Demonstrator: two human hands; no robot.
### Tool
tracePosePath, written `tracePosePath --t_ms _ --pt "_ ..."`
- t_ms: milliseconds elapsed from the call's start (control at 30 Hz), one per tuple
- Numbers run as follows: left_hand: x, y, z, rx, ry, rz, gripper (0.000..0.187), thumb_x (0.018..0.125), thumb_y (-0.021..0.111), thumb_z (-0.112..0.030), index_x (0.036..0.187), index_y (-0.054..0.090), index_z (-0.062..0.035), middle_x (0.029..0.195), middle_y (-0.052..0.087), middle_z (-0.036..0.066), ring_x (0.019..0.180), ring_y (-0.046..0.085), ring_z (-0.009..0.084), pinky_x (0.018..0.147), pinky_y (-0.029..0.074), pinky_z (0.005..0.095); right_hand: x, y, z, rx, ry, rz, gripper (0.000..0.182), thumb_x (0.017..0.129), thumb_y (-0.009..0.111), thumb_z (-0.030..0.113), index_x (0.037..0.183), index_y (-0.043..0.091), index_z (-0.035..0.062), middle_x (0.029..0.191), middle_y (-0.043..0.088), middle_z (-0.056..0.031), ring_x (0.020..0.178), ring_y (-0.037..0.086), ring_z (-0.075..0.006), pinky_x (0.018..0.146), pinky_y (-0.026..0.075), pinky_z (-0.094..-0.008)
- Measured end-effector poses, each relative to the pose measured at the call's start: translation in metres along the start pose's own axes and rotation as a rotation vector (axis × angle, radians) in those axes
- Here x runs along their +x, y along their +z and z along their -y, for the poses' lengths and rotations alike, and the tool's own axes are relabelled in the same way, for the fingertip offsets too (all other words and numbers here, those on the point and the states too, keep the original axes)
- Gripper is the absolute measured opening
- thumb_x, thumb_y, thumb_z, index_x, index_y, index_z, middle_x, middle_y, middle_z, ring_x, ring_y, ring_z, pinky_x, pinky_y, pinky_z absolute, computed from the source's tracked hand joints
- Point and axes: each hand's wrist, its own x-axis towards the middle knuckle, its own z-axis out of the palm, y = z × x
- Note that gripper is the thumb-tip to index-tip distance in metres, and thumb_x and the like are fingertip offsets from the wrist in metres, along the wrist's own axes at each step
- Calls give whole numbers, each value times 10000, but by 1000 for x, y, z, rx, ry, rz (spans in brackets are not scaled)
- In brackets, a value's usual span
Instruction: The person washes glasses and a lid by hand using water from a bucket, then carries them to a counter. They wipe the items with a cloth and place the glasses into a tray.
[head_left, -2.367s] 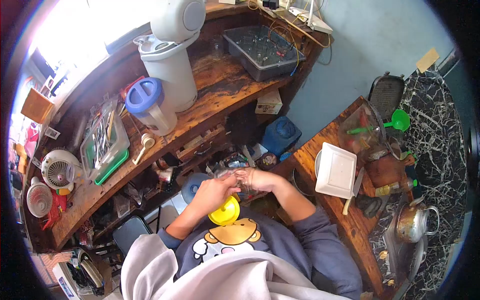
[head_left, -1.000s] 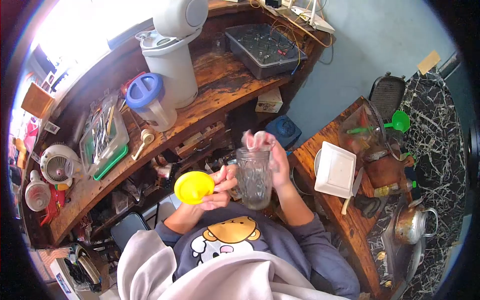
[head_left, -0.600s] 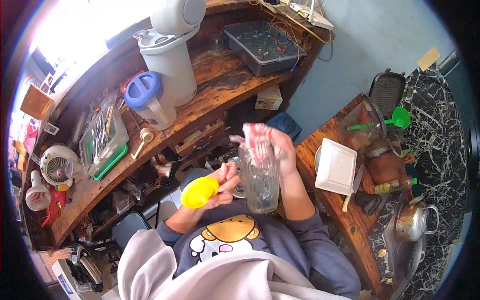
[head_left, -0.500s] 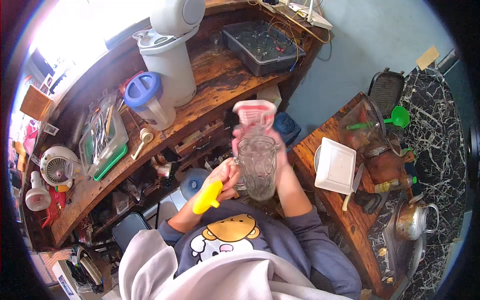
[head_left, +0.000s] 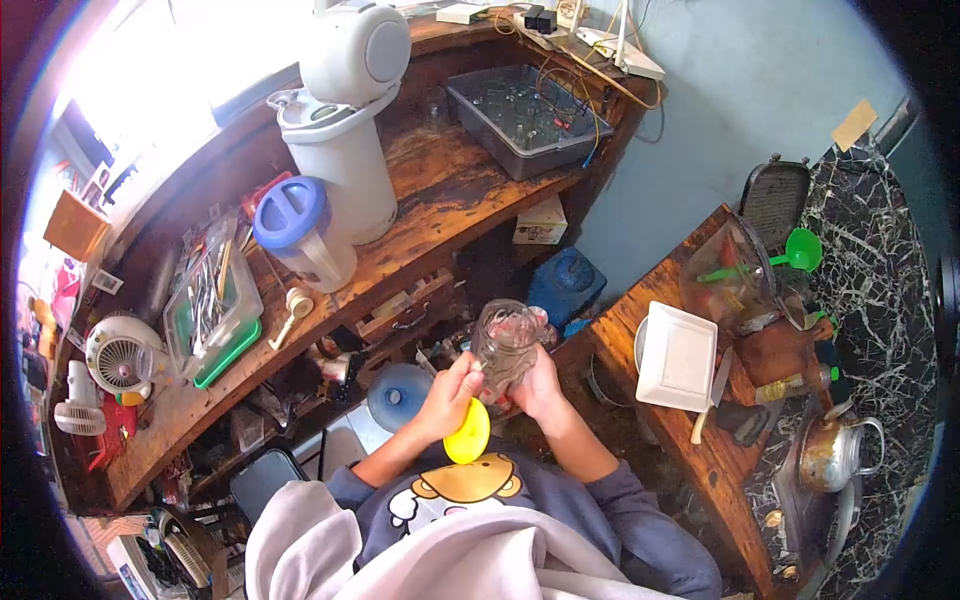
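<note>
Closest to me, my left hand (head_left: 447, 395) is curled around two things at once: the lower fingers pinch a yellow plastic lid (head_left: 467, 432) that hangs just below the palm, while the thumb and forefinger reach up to touch the near side of a patterned glass jar (head_left: 505, 345). My right hand (head_left: 537, 383) cups the jar from the other side and underneath, fingers wrapped shut on the glass. So the jar sits between both hands, mouth tilted away from me, with something pale and crumpled inside; I cannot tell what it is.

I judge the jar rigid, fairly heavy for its size and breakable, and its embossed wall should give the fingers some bite where smooth glass would slip. The body, low and near the base, looks the safest place to hold it, as the right hand does now. The lid looks light and stiff, easy to pinch by the rim.

Just beyond the fingertips lies a blue water-bottle cap (head_left: 398, 395) below, then a white square plate (head_left: 676, 356) on the wooden counter (head_left: 640, 290) off the right hand. Farther out stand a blue-lidded pitcher (head_left: 301, 228) and a white electric water boiler (head_left: 345, 120) on the curved wooden shelf (head_left: 440, 190).
</note>
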Motion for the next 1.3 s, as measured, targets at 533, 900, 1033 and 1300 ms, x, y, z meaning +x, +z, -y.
tracePosePath --t_ms 533,900,1033,1300 --pt "101 -55 14 318 202 6 176 825 466 -190 807 426 -19 678 484 181 667 496 378 557 384 368 90 33 75 -974 -127 -171 201 788 567 228 919 561 75 796 571 2 734 532 -67 645 423 -232" --pt "300 -74 -29 264 667 -409 138 777 513 -76 901 524 -17 867 541 123 841 525 273 739 409 320 241 65 172 -545 -342 -318 174 724 464 46 884 486 -20 623 559 -146 428 507 -175 377 437 -278" --pt "361 -74 -22 23 496 -683 264 807 498 -78 1065 485 -25 1060 511 123 1007 477 233 854 364 307 315 47 180 -274 -362 -428 185 744 470 60 918 491 -1 643 541 -86 512 522 -155 503 474 -291" --pt "369 -89 6 -368 297 -513 340 873 441 -171 1185 386 -48 1182 455 111 1058 440 185 851 369 276 365 59 204 -209 -272 -567 170 774 435 61 927 482 4 670 518 -88 446 517 -195 370 424 -276"
